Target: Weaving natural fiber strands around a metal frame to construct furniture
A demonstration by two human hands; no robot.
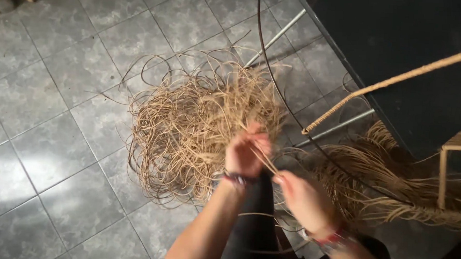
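Two bare hands work close together over a grey tiled floor (pixel 60 111), low in the middle of the view. Left hand (pixel 246 155) has its fingers curled in and pinched shut on a few thin tan strands (pixel 264 162), which run slanting down to the right hand (pixel 305 200). Right hand's fingers are also drawn narrow around the same strands, though motion blur hides exactly how the fingertips meet. Each wrist wears a bracelet, a dark beaded one on the left (pixel 234 179) and a red and silver one on the right (pixel 332 238).

Just beyond the left hand lies a big loose tangle of the same tan fibre (pixel 189 122), spread on the tiles. A second, straighter bundle (pixel 393 188) lies to the right, near the edge of a black surface (pixel 410 44). A thin dark hoop (pixel 274 79) curves up between the two heaps, and a rod wrapped in tan fibre (pixel 398 80) slants across the black surface
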